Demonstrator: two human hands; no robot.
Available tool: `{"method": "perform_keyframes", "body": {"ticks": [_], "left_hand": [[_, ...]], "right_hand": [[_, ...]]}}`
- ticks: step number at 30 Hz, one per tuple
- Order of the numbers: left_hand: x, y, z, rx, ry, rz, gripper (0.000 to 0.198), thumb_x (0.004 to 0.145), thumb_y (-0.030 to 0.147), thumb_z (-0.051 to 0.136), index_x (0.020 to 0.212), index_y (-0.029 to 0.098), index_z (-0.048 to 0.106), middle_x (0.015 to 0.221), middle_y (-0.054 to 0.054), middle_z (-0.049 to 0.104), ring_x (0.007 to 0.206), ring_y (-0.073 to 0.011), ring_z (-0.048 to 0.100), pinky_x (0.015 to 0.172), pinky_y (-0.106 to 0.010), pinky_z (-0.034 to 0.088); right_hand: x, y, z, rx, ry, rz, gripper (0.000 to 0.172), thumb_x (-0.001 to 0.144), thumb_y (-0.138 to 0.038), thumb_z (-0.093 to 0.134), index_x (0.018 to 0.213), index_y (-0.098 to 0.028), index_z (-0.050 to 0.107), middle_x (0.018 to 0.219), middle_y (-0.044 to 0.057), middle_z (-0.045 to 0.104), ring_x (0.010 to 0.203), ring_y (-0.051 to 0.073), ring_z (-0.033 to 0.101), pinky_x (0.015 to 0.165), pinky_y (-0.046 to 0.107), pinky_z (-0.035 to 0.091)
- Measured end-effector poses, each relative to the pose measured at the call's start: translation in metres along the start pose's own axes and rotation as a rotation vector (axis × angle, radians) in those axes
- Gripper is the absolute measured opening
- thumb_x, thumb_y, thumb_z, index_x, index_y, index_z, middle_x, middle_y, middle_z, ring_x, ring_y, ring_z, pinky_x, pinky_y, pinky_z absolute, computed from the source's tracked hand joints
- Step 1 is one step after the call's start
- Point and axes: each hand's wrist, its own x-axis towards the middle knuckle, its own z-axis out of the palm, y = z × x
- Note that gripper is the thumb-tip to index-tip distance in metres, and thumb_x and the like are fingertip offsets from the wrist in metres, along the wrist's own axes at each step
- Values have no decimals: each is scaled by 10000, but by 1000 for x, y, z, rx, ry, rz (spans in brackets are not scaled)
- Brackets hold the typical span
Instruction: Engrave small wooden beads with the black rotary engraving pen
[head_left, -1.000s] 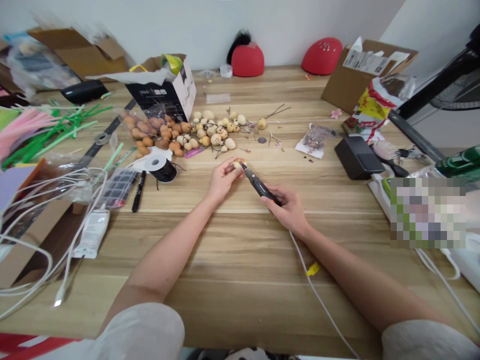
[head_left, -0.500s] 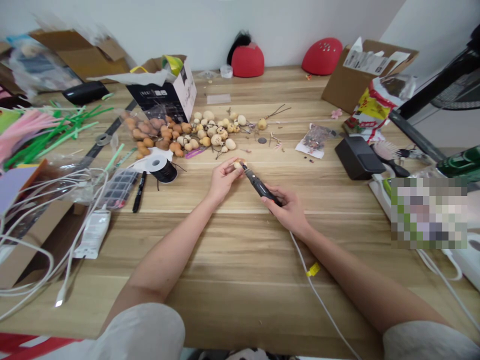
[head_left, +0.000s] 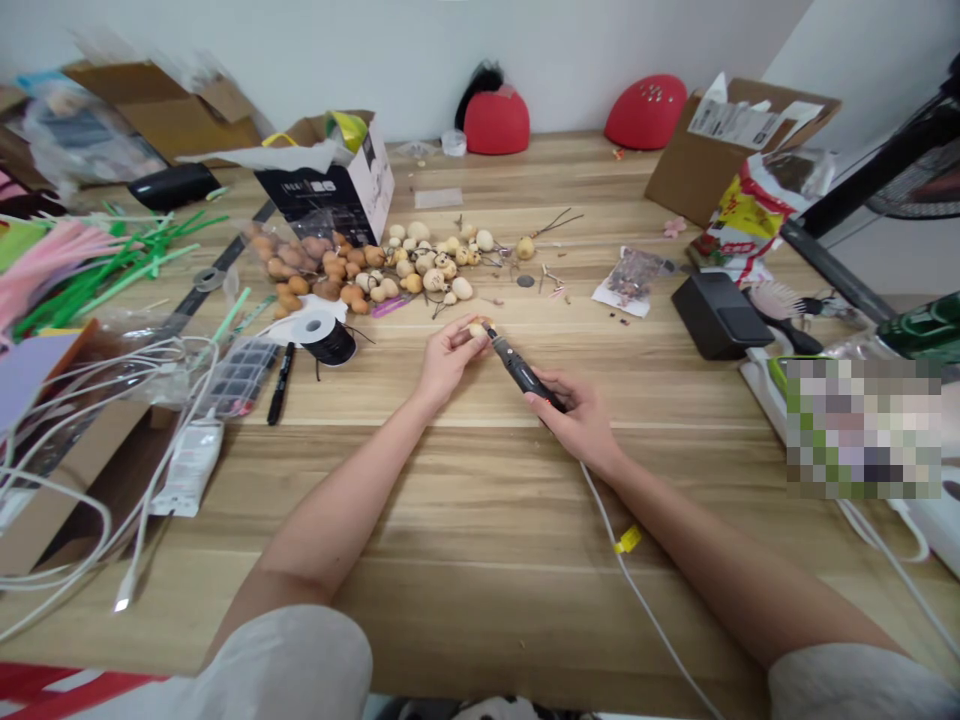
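Fingers are busy only at the middle of the table (head_left: 480,520); off to the left of them lie loose white cables (head_left: 90,520), a black marker (head_left: 280,382) and a spool (head_left: 324,340) of dark thread, all apart from the hands. Behind the spool sits a pile of balls (head_left: 352,275), brown ones to the left and pale ones to the right, near enough to be picked from without leaning. In front of that pile the left hand (head_left: 442,362) pinches a small pale ball (head_left: 475,329) between thumb and fingertips, the other fingers curled under. The ball is raised just off the wood and turned toward the right, probably so that its bare side faces the tool. The tip of a black pen-shaped tool (head_left: 521,372) meets that ball or nearly so; contact is too small to tell. The right hand (head_left: 577,420) wraps the tool's rear end with fingers closed round it, low and slanted like a pen, a grip that looks chosen for fine control. A white cord (head_left: 637,590) with a yellow tag (head_left: 627,540) trails from the tool under the right forearm toward the near edge. Well to the right rests a black box (head_left: 716,315).
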Motion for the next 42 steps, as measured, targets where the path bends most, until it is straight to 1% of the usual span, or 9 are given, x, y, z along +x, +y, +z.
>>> {"method": "perform_keyframes", "body": {"ticks": [5, 7, 14, 20, 25, 30, 35, 39, 42], "left_hand": [[1, -1, -1, 4, -1, 2, 691, 573, 379, 911, 1189, 157, 687, 1127, -122, 758, 909, -201, 732, 846, -333, 572], [1, -1, -1, 5, -7, 3, 691, 580, 377, 908, 1198, 163, 685, 1129, -120, 757, 918, -202, 733, 846, -330, 572], [1, -1, -2, 9, -8, -7, 703, 593, 369, 905, 1223, 161, 675, 1133, -122, 754, 954, -223, 730, 887, -367, 567], [1, -1, -1, -3, -4, 1, 688, 576, 388, 913, 1186, 161, 689, 1104, -118, 762, 910, -206, 731, 867, -352, 567], [0, 0, 0, -13, 3, -2, 663, 582, 368, 911, 1176, 167, 693, 1128, -117, 757, 902, -198, 733, 849, -334, 566], [0, 0, 0, -4, 5, -12, 662, 607, 349, 901, 1204, 165, 681, 1137, -121, 754, 950, -213, 731, 895, -357, 559], [0, 0, 0, -9, 2, -12, 673, 585, 367, 908, 1190, 168, 691, 1148, -120, 752, 936, -210, 733, 870, -342, 567], [0, 0, 0, -8, 2, -14, 678, 588, 361, 907, 1199, 167, 687, 1133, -121, 757, 950, -209, 730, 892, -350, 566], [0, 0, 0, -7, 1, -16, 686, 580, 364, 911, 1197, 165, 686, 1113, -119, 763, 947, -207, 730, 901, -355, 565]], "right_hand": [[0, 0, 0, 7, 11, -16, 441, 720, -466, 765, 1033, -158, 729, 1058, 126, 771, 909, 263, 739, 792, 383, 607], [0, 0, 0, 7, 15, -9, 450, 719, -462, 766, 1046, -156, 726, 1055, 127, 772, 908, 263, 739, 793, 386, 608], [0, -1, -1, 4, -6, 0, 454, 728, -448, 756, 1071, -152, 723, 1046, 123, 772, 866, 255, 730, 723, 380, 608], [0, -1, 0, 0, 1, 18, 473, 724, -473, 744, 1078, -159, 724, 1092, 126, 764, 861, 250, 727, 648, 344, 600], [0, -2, 0, -13, 10, 32, 510, 717, -498, 748, 1085, -147, 717, 1051, 126, 768, 828, 239, 722, 622, 328, 590], [-1, -4, -1, -8, 6, 68, 575, 700, -524, 759, 1113, -127, 704, 1038, 138, 765, 760, 221, 707, 531, 290, 556], [-1, -2, 0, -4, 10, 37, 536, 705, -526, 762, 1090, -155, 715, 1054, 122, 768, 837, 243, 722, 667, 357, 608], [0, -1, 0, -6, 19, -16, 463, 719, -507, 761, 1042, -177, 730, 1089, 114, 770, 940, 267, 732, 870, 435, 595], [0, -1, 0, -16, 5, -15, 475, 727, -514, 754, 1062, -179, 727, 1107, 110, 769, 962, 274, 730, 894, 453, 588]]}}
